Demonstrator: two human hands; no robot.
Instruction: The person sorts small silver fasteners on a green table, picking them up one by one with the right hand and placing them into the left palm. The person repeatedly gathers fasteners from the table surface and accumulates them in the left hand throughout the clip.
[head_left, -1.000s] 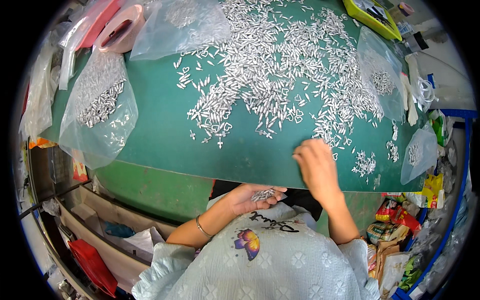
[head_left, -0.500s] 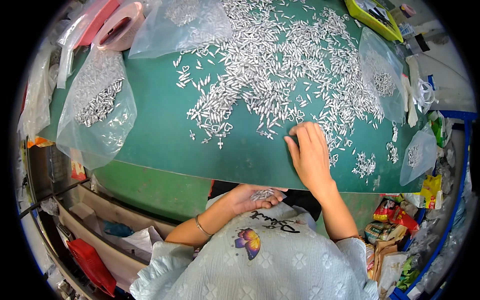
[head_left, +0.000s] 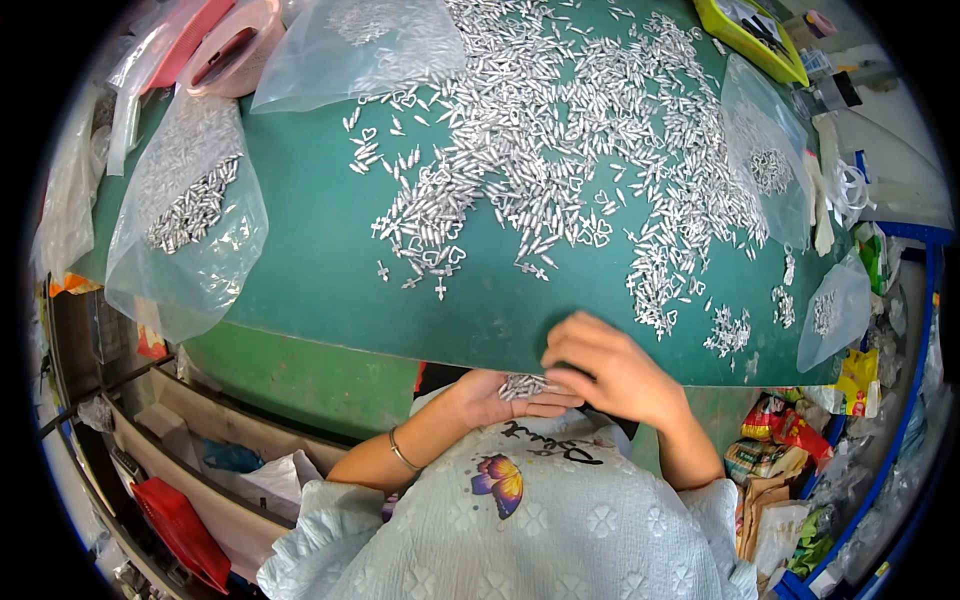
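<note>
Small silver metal charms point(head_left: 522, 386) lie heaped in my left hand point(head_left: 488, 402), which is cupped palm up at the table's front edge. Over its fingertips hovers my right hand point(head_left: 605, 368), its fingers curled together; whatever they pinch is hidden. Farther back, a wide spread of silver charms point(head_left: 540, 130), mostly bullet-shaped with some hearts and crosses, covers the green table point(head_left: 330, 270). A small pile of cross charms point(head_left: 728, 331) sits to the right of my right hand.
Clear plastic bags with charms stand at left point(head_left: 190, 210), at the back point(head_left: 365, 50) and at right point(head_left: 768, 150). A pink bowl point(head_left: 235, 50) and a yellow-green tray point(head_left: 755, 35) occupy the far corners. Below left is an open drawer point(head_left: 290, 430); packets point(head_left: 785, 430) crowd the lower right.
My right hand has come back from the charms on the table to my left hand, its fingers now curled. The left fingers have straightened, showing more charms in the palm.
</note>
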